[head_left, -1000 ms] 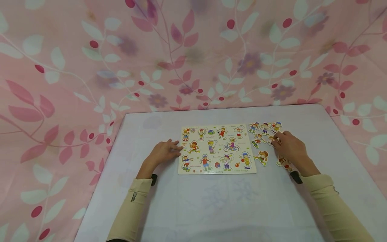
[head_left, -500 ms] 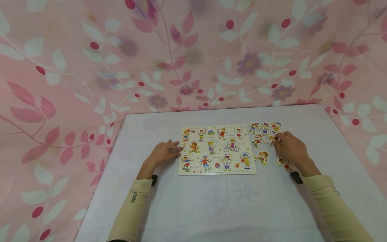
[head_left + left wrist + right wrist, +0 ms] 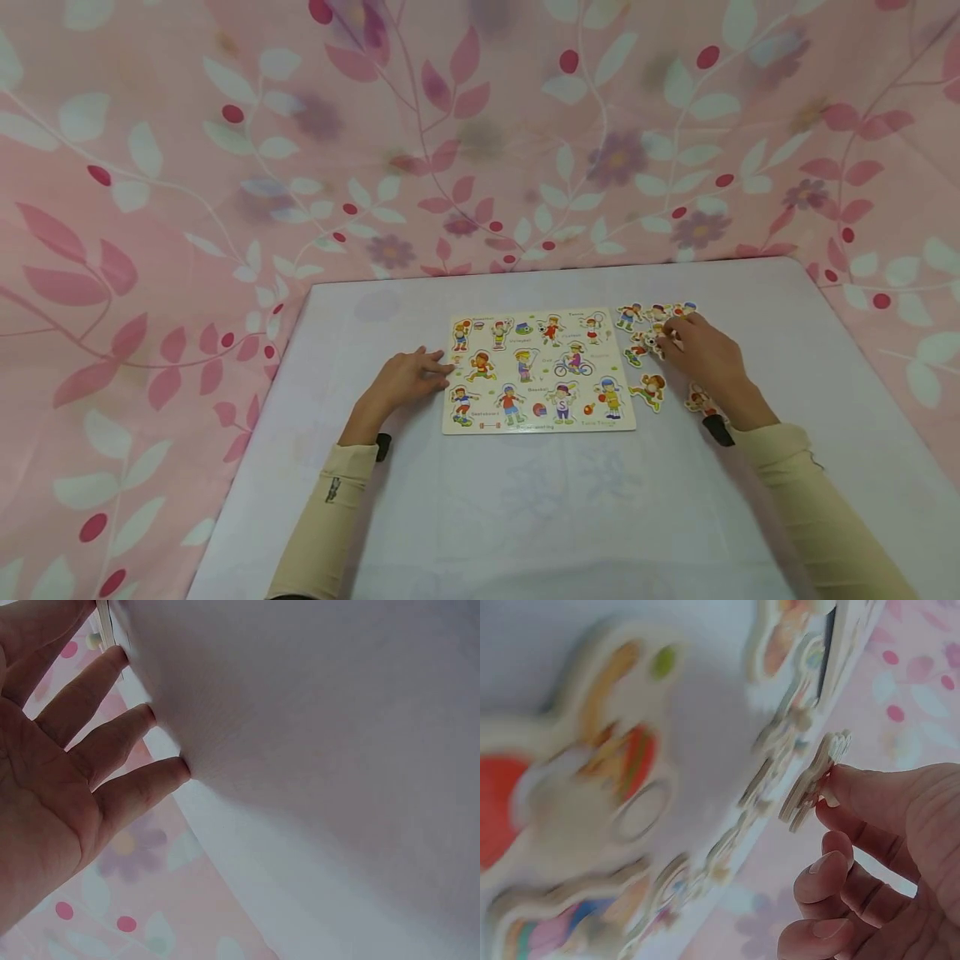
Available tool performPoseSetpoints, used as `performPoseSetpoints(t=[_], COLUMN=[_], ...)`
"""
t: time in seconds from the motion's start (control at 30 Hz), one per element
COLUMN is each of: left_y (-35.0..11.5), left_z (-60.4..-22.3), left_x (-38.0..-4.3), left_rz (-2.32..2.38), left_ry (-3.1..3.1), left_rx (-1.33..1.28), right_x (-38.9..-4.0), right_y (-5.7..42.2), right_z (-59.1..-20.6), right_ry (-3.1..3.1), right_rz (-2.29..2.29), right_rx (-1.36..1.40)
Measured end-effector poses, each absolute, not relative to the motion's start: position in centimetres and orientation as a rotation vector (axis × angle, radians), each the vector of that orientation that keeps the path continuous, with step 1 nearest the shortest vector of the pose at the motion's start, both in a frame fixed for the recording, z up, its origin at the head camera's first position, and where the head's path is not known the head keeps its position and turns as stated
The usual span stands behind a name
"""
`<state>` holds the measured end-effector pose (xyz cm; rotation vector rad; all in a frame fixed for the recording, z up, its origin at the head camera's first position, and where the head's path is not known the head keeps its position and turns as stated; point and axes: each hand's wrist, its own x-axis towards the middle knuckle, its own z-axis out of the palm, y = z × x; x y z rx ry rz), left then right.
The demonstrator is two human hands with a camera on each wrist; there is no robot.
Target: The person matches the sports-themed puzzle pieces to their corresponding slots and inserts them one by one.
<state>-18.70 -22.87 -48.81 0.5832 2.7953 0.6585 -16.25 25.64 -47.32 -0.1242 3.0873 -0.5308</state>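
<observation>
A pale puzzle board [image 3: 577, 428] with printed sports figures lies flat on the table. At its left edge rests my left hand [image 3: 405, 379], fingers spread; in the left wrist view its fingertips [image 3: 184, 769] touch the white tabletop, and the topmost ones reach the board's edge. My right hand [image 3: 705, 358] pinches a figure-shaped puzzle piece [image 3: 810, 787] between thumb and finger, raised above the loose pieces right of the board. A ball shows on that piece in the head view. Below it lie a skateboarder piece [image 3: 634, 357] and a runner piece [image 3: 649, 392].
Another row of loose pieces, with a blue-trousered figure piece [image 3: 630, 316] at its left end, sits by the board's upper right corner. One more piece [image 3: 701, 400] is partly hidden under the right wrist. Pink floral cloth [image 3: 480, 150] hangs behind the white table [image 3: 525, 517].
My right hand has lifted the ball-figure piece from among the loose ones and moved it slightly left and away from me. The left hand and board stay put.
</observation>
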Motion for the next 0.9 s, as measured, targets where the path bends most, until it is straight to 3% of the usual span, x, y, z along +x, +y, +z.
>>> performPoseSetpoints(t=[0.9], left_y=[-23.0], left_z=[-49.1], left_x=[-18.6], left_rz=[0.652], left_ry=[2.812], left_rx=[0.592], right_x=[-20.2], right_y=[16.3], right_z=[-47.3], right_ry=[3.111], right_rz=[-0.516], right_rx=[-0.47])
